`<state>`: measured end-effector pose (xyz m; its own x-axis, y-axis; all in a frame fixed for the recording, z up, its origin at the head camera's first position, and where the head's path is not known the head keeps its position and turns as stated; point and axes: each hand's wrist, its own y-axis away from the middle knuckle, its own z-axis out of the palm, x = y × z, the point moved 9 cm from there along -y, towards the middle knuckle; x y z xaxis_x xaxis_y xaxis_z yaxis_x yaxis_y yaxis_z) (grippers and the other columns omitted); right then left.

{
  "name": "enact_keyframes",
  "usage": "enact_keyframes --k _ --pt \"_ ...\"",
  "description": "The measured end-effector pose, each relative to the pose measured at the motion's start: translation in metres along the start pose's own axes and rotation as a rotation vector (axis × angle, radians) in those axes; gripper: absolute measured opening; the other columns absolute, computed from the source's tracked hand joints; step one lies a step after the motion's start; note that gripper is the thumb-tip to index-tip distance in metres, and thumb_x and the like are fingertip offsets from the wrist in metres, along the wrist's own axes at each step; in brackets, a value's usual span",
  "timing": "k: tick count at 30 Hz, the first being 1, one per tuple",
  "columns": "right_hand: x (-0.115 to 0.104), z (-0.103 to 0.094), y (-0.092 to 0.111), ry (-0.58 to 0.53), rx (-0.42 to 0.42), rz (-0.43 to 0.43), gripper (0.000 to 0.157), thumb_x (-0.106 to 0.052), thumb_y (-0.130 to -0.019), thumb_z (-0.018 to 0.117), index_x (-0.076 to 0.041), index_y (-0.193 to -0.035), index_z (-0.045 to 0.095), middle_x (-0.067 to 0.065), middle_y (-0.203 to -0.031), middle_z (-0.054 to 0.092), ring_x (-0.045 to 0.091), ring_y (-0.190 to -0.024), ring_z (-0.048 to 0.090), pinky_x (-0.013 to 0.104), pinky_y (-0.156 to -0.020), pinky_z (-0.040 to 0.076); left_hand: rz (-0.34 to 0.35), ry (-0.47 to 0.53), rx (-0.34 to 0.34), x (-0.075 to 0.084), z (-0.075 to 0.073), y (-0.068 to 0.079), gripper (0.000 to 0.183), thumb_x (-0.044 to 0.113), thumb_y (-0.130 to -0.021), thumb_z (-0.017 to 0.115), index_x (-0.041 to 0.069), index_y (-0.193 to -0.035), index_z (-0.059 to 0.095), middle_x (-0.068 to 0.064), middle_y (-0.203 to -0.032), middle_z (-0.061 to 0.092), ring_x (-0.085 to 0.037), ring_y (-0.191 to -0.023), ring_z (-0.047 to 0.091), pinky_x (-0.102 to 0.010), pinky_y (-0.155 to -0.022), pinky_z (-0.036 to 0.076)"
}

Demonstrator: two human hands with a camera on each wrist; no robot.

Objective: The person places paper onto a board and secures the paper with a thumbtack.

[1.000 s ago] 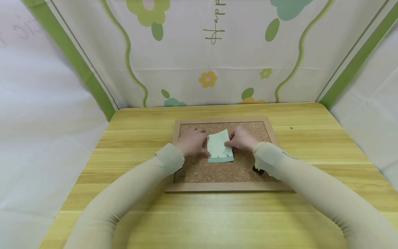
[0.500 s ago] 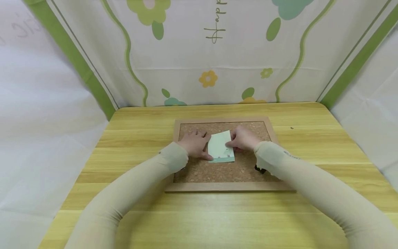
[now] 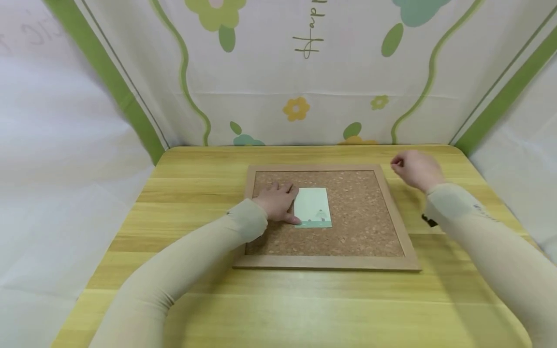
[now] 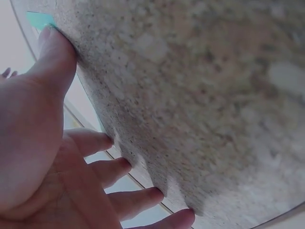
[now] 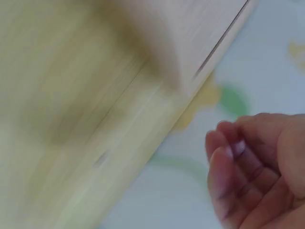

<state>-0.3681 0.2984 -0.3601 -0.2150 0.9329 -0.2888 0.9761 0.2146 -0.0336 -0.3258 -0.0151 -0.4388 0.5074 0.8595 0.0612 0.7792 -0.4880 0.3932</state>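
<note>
A pale green sheet of note paper [image 3: 314, 205] with a darker printed bottom strip lies flat on a wood-framed cork board [image 3: 357, 222]. My left hand [image 3: 278, 203] rests at the paper's left edge, fingers spread on the cork. Its thumb [image 4: 55, 52] presses the lower left corner of the paper in the left wrist view. My right hand [image 3: 417, 169] is above the table, beyond the board's right side. In the right wrist view its fingers [image 5: 221, 171] are loosely bent, with nothing clearly held. A small, blurred grey thing [image 5: 101, 159] lies on the table there; its kind cannot be told.
The board lies on a wooden table [image 3: 304, 309]. Behind the table hangs a white cloth [image 3: 261, 72] printed with flowers. A dark object [image 3: 428, 221] shows at the right wrist.
My right hand has let go of the paper's right edge and moved right and back, off the board. The paper now lies flatter and straighter. My left hand stays at its left edge.
</note>
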Motion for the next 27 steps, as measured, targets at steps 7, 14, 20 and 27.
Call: enact_keyframes --k 7,14,20,27 --pt "0.076 0.001 0.013 0.03 -0.007 0.028 0.027 -0.011 -0.098 0.057 0.011 -0.109 0.068 0.03 -0.103 0.067 0.044 -0.09 0.063 0.059 -0.081 0.047 0.003 -0.002 -0.004 0.001 0.0 0.001 0.104 0.071 -0.085 0.055 0.018 -0.161 0.008 -0.008 -0.166 0.002 -0.044 -0.148 0.005 -0.059 -0.115 0.015" --pt "0.1 0.019 0.016 0.025 -0.048 0.041 0.028 -0.017 -0.099 0.059 0.007 -0.11 0.069 0.028 -0.106 0.067 0.046 -0.096 0.061 0.063 -0.087 0.043 0.008 0.013 0.006 0.003 -0.002 0.005 0.103 0.068 -0.085 0.056 0.016 -0.161 0.009 -0.01 -0.166 0.004 -0.045 -0.148 0.006 -0.059 -0.114 0.016" --pt "0.103 0.025 0.011 0.039 -0.047 0.038 0.027 -0.02 -0.098 0.062 0.005 -0.106 0.071 0.025 -0.101 0.069 0.046 -0.093 0.062 0.063 -0.085 0.043 0.009 0.025 0.001 0.002 0.0 0.004 0.103 0.068 -0.085 0.056 0.017 -0.161 0.008 -0.009 -0.166 0.002 -0.045 -0.148 0.005 -0.06 -0.114 0.016" --pt "0.101 0.029 0.007 0.053 -0.054 0.042 0.023 -0.015 -0.097 0.061 0.005 -0.103 0.071 0.025 -0.098 0.069 0.045 -0.091 0.062 0.063 -0.084 0.043 0.001 0.046 -0.005 0.002 0.003 0.002 0.105 0.068 -0.084 0.056 0.018 -0.161 0.006 -0.008 -0.166 0.0 -0.044 -0.148 0.003 -0.065 -0.111 0.019"
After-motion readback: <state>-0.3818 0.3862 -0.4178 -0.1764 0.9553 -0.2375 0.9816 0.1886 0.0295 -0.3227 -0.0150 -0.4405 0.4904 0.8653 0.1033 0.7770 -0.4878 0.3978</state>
